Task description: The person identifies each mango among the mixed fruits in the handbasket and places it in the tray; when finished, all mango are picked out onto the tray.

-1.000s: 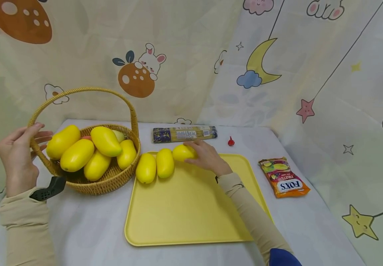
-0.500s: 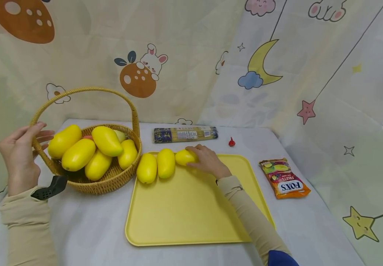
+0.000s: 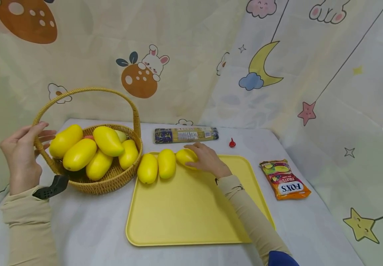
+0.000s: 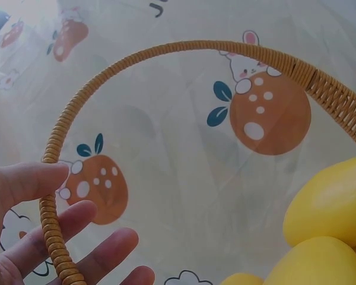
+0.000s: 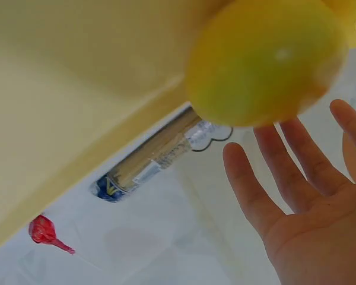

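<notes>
My left hand (image 3: 21, 155) holds the handle (image 4: 53, 237) of a wicker basket (image 3: 103, 186) at the left, thumb across one side and fingers behind. Several yellow mangoes (image 3: 80, 154) fill the basket, with a red and a pale green fruit partly hidden among them. At the far edge of a yellow tray (image 3: 185, 210), two mangoes (image 3: 166, 163) lie side by side. Right of them, my right hand (image 3: 206, 159) reaches over a third mango (image 3: 185, 157). In the right wrist view its fingers (image 5: 302, 154) are spread and fairly straight, some tips overlapping the mango's edge.
Behind the tray lies a long pack of dry noodles (image 3: 186, 135). A red wrapped lollipop (image 3: 232, 143) lies to its right. An orange candy bag (image 3: 284, 180) is right of the tray. A printed cloth (image 3: 191, 66) hangs behind the white table.
My right hand and the third mango have shifted slightly nearer and to the right on the tray. The left hand stays at the basket handle.
</notes>
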The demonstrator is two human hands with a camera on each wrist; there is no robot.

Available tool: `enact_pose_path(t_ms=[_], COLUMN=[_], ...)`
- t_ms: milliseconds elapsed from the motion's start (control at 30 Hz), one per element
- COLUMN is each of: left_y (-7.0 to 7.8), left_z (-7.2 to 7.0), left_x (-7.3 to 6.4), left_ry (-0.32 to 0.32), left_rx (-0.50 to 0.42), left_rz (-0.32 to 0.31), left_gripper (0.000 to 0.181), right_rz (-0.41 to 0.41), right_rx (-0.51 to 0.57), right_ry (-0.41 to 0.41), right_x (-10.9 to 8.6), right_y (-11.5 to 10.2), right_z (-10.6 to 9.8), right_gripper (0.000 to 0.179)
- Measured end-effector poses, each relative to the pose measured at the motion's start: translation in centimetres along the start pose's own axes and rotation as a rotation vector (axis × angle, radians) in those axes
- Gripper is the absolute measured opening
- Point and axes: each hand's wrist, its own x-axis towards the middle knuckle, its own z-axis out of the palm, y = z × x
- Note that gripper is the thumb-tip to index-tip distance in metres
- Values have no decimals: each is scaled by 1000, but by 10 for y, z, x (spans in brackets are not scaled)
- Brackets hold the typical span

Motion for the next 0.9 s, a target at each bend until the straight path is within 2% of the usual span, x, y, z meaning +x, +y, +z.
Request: enact_pose_path(t_ms=[233, 467, 600, 900], left_y=[1, 4, 5, 5], left_z=[0, -3, -4, -2], left_x=[1, 0, 0, 0], left_ry=[-12, -49, -46, -52], left_rx=[-13, -45, -31, -23], left_rz=[-4, -35, -36, -31], left_gripper=[34, 38, 37, 30], right_rz=[-40, -47, -60, -168], right_rx=[14, 8, 11, 5], right_ry=[0, -54, -86, -101], right_x=[11, 28, 44, 75], right_y=[-19, -45, -61, -98], right_z=[-12, -26, -34, -43], right_gripper=[61, 62, 62, 63])
